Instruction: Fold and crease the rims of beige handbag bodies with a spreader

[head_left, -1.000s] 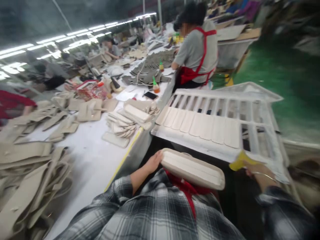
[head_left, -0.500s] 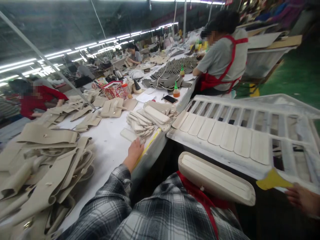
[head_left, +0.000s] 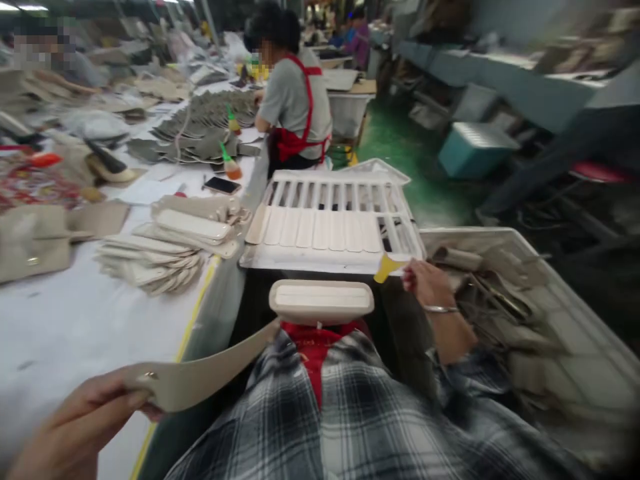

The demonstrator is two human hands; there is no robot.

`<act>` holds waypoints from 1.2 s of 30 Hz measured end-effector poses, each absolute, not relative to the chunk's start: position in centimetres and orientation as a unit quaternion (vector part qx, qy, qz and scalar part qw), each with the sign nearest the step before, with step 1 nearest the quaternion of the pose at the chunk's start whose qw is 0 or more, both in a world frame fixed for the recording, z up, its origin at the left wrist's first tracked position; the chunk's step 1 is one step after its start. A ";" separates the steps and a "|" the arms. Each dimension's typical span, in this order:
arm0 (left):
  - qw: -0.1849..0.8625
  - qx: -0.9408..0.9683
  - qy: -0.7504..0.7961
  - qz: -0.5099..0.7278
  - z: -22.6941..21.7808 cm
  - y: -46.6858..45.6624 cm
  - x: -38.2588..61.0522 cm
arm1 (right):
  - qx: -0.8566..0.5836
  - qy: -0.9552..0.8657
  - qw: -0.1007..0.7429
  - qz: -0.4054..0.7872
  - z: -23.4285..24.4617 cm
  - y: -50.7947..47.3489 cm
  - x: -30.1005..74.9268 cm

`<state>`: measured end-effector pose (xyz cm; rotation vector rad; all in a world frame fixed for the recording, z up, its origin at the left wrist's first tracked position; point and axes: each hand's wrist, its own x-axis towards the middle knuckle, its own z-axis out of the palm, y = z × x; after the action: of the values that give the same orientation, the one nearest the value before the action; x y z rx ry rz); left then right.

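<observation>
My left hand (head_left: pixel 93 417) pinches one end of a long beige leather-like strip (head_left: pixel 200 380) with a small metal stud. The strip curves toward my lap; I cannot tell whether its far end joins the piece there. On my lap lies a beige bag-like piece (head_left: pixel 320 317) with a cream rounded panel on top. My right hand (head_left: pixel 425 283), with a bracelet on its wrist, grips a yellow scraper (head_left: pixel 386 268) by its thin end. The scraper's wide blade hangs near the front edge of a white slatted rack (head_left: pixel 310 257), where several cream panels (head_left: pixel 323 230) lie in a row.
Left stands a white-covered table (head_left: pixel 60 333) with stacked cream pieces (head_left: pixel 150 260), a phone (head_left: pixel 223 185) and a glue bottle (head_left: pixel 230 163). A crate (head_left: pixel 575 347) of beige parts stands right. Ahead sits a co-worker in a red apron (head_left: pixel 300 107).
The view has swung right. My left hand has left the stack of panels at the table edge and now holds the beige strip. My right hand still holds the scraper.
</observation>
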<state>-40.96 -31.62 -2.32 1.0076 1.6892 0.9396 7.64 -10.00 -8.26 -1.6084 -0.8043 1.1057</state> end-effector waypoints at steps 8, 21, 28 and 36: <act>0.596 0.228 0.627 0.448 -4.5 -21.7 -30.1 | -0.422 -0.339 0.298 0.786 -8.4 -17.8 3.2; 0.623 0.194 0.618 0.440 -11.0 -17.6 -25.5 | -0.589 -0.461 0.252 0.614 -11.8 -14.3 6.4; 0.594 0.194 0.651 0.432 -10.7 -17.2 -25.0 | -0.615 -0.563 0.220 0.507 -13.0 -12.7 7.0; 0.606 0.178 0.660 0.407 -10.8 -17.0 -25.3 | -0.619 -0.579 0.174 0.501 -13.4 -11.8 7.5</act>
<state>-25.29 -17.00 -10.78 0.4116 1.5258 0.9411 7.45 -11.85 -13.41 -1.7548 -1.6418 1.4213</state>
